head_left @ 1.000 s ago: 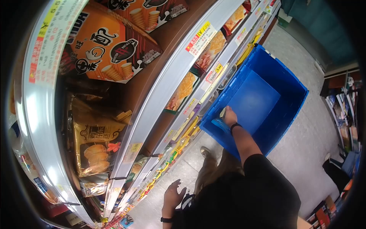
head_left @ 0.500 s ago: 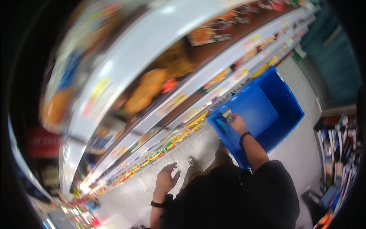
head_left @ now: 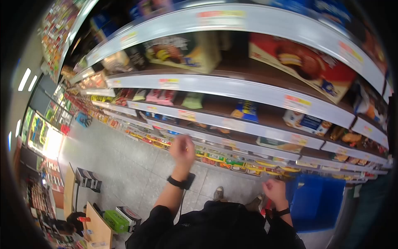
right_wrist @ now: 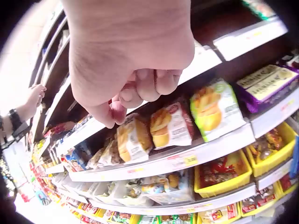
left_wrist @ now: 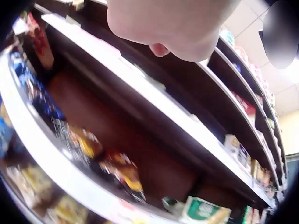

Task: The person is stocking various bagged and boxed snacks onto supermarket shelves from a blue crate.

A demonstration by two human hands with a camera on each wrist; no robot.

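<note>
My left hand [head_left: 182, 151] is raised before the snack shelves in the head view, fingers loosely bent and nothing seen in them. The left wrist view has this hand [left_wrist: 173, 28] at the top, most of its fingers hidden. Lower right in the head view, my right hand [head_left: 275, 191] hangs beside a blue plastic crate [head_left: 319, 203] on the floor. Up close in the right wrist view, the right hand's fingers [right_wrist: 145, 86] are loosely curled with nothing visible in them. Behind it, small bread-like snack packs [right_wrist: 170, 126] stand on a shelf.
Long tiered shelves [head_left: 232, 87] run across the front, holding boxes such as a red cake carton [head_left: 298, 62]. Yellow bins [right_wrist: 224, 175] of small packets fill the lower tiers. At left stand a wooden counter [head_left: 97, 226], a green box [head_left: 116, 220] and a seated person [head_left: 74, 220].
The head view has swung left along the aisle. My right hand has come out of the crate, and the small packet it held there is no longer in it. My left hand has risen.
</note>
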